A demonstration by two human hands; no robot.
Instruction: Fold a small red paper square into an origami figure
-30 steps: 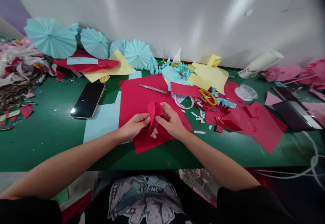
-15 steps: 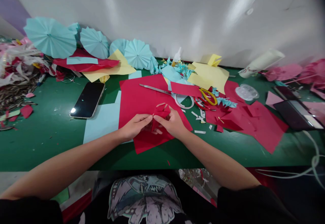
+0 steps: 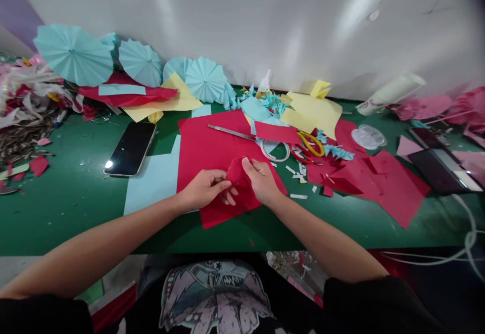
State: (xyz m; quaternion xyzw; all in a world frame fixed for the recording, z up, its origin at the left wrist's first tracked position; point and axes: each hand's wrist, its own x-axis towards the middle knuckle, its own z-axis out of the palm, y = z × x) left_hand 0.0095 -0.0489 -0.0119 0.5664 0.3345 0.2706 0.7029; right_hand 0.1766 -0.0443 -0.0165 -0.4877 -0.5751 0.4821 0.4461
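Observation:
A small folded piece of red paper (image 3: 238,171) is between my hands, above a large red paper sheet (image 3: 212,147). My right hand (image 3: 262,181) pinches its upper right part, the thumb lying on the near face. At its left edge is my left hand (image 3: 210,188), thumb and fingers closed on or against the paper, with other fingertips showing below. The red on red makes the piece's lower outline hard to see. Scissors with yellow and red handles (image 3: 311,144) lie beyond my right hand, their blade reaching over the sheet. Beside them sits a roll of tape (image 3: 276,151).
A phone (image 3: 132,148) and light blue paper (image 3: 149,177) lie to the left. Pleated blue paper fans (image 3: 206,81) line the wall. Red paper scraps (image 3: 394,187), a clear plastic dish (image 3: 368,137) and dark devices (image 3: 445,170) occupy the right. A glue bottle (image 3: 264,82) stands at the back.
My right thumb has shifted up and right to the piece's top edge, and the fingers behind no longer show above it. The piece appears turned; my left thumb sits slightly lower.

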